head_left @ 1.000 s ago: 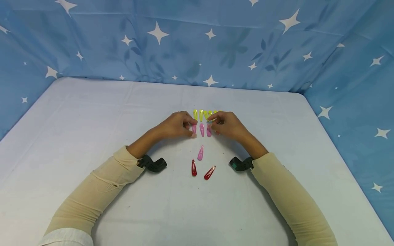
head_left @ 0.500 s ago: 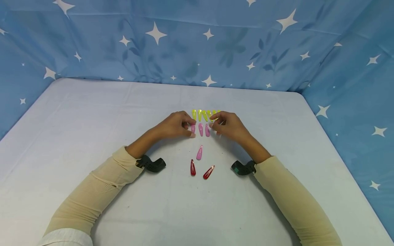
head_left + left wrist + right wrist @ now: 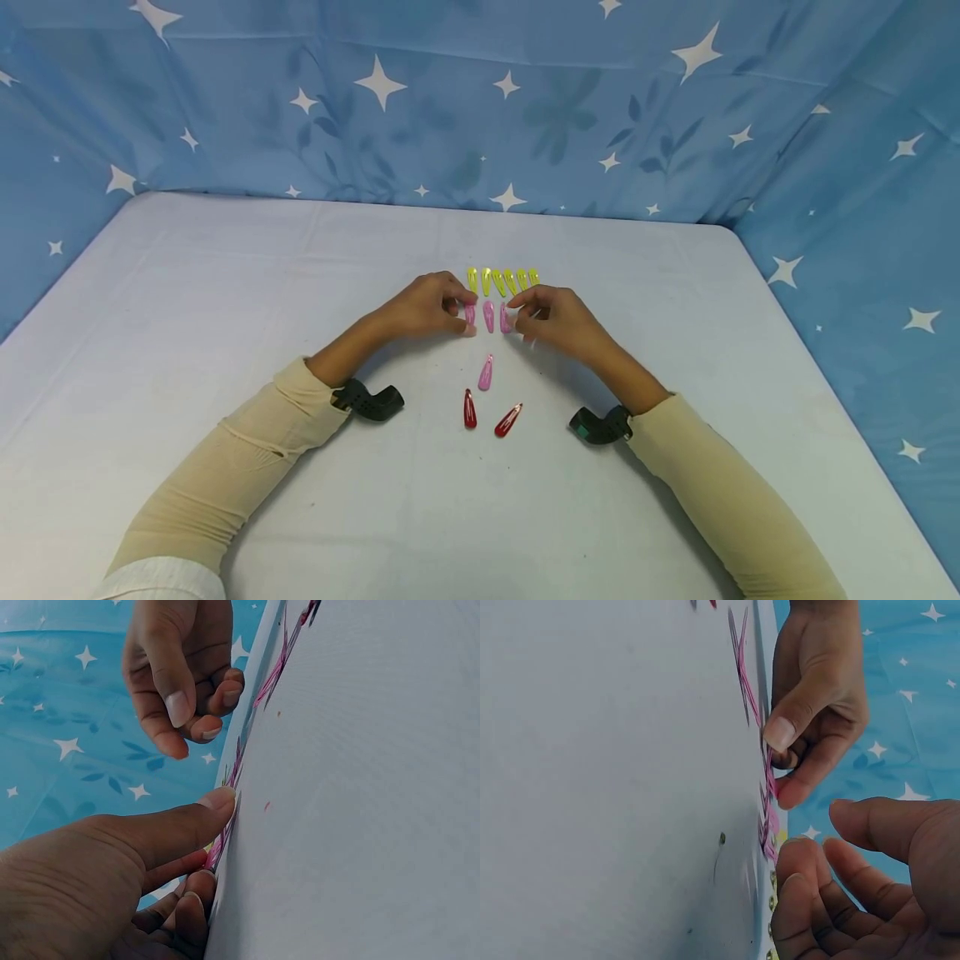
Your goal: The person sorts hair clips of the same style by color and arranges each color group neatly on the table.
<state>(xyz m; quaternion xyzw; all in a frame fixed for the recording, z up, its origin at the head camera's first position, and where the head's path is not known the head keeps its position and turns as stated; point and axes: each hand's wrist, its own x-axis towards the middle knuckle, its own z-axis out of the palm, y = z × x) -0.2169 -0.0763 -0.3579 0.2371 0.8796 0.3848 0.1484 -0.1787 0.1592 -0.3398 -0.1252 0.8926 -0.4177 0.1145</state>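
Note:
My left hand (image 3: 429,307) pinches a pink snap hair clip (image 3: 470,314) lengthwise, thumb at its near end and index finger at its far end, flat on the white table. Beside it lie a second pink clip (image 3: 489,317) and a third pink clip (image 3: 505,317). Over the third one's right edge hovers my right hand (image 3: 558,317), fingers loosely bent. In the right wrist view nothing sits between that hand's thumb and fingers (image 3: 885,825). Behind the pink clips runs a row of several yellow clips (image 3: 498,282).
Nearer to me lie a lone pink clip (image 3: 486,372), an upright-pointing red clip (image 3: 469,410) and a slanted red clip (image 3: 508,420). The white table (image 3: 300,517) ends at the back against a blue star-patterned curtain (image 3: 450,125).
My right hand has drawn back a little toward me from the yellow row, uncovering its right end. It has moved off the third pink clip and back to its edge. The left hand stays put.

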